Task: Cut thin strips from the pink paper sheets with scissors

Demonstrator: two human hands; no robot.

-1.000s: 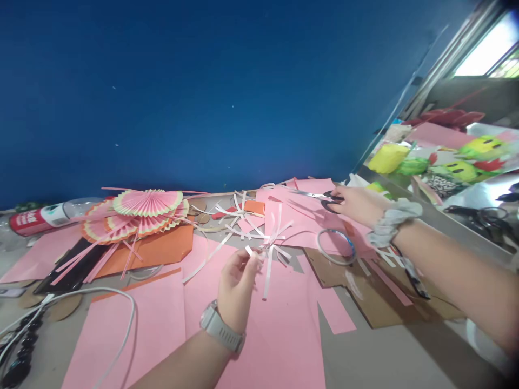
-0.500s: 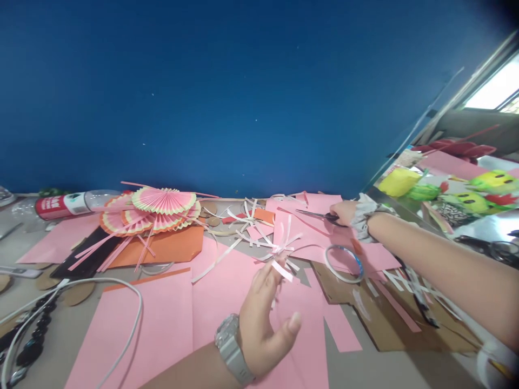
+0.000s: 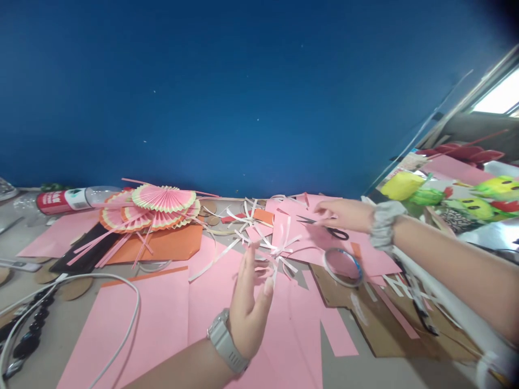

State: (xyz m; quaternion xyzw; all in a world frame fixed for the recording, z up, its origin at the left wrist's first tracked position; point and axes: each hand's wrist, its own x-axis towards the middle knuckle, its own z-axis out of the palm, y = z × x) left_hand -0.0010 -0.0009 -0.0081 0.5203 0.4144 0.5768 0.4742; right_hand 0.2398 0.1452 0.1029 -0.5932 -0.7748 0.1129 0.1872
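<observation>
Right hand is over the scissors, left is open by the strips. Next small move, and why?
Probably lower the right hand and close its fingers on the scissors. They lie flat on the pink paper just beneath that hand, not gripped. The left hand is open and holds nothing beside the bunch of paper strips.

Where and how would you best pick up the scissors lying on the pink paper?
Probably by the black handle loops, coming from the right. The scissors lie flat on the pink paper, loops toward the tape roll, blades pointing left. The right hand hovers above them, open; the left hand is open too and farther off.
</observation>
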